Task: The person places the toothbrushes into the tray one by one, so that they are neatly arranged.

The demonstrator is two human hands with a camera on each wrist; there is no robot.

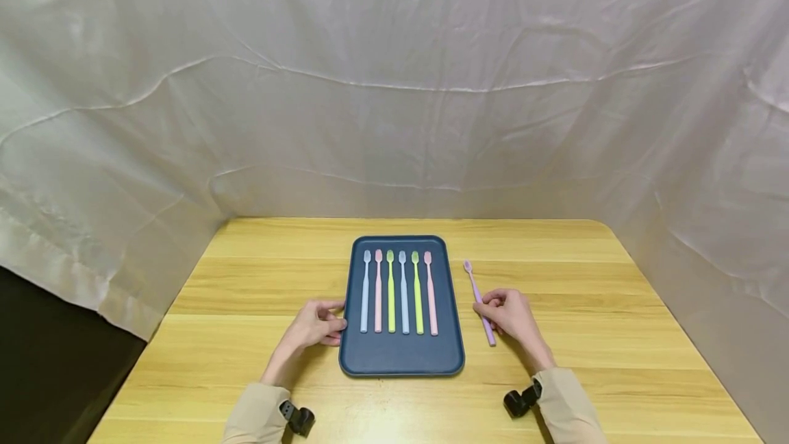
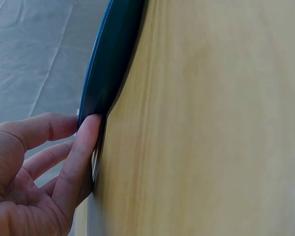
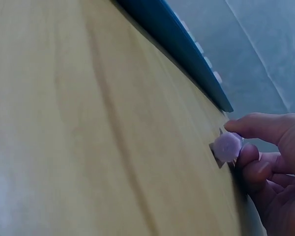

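Note:
A dark blue tray [image 1: 401,356] lies on the table with several toothbrushes side by side on it, heads toward the far end: two light blue, two pink [image 1: 432,303] and two yellow-green [image 1: 391,300]. At the tray's left edge my left hand [image 1: 317,324] holds the rim, with thumb and fingertips around it in the left wrist view. My right hand [image 1: 510,314] pinches the handle of a purple toothbrush [image 1: 477,290] just right of the tray. In the right wrist view, its round handle end [image 3: 227,147] shows between thumb and fingers, close over the table.
The light wooden table [image 1: 616,334] extends to both sides of the tray. Pale grey curtains [image 1: 394,122] hang behind it and along its sides. A dark area [image 1: 55,362] shows beyond the left edge. Black wrist cameras [image 1: 521,400] sit at both sleeves.

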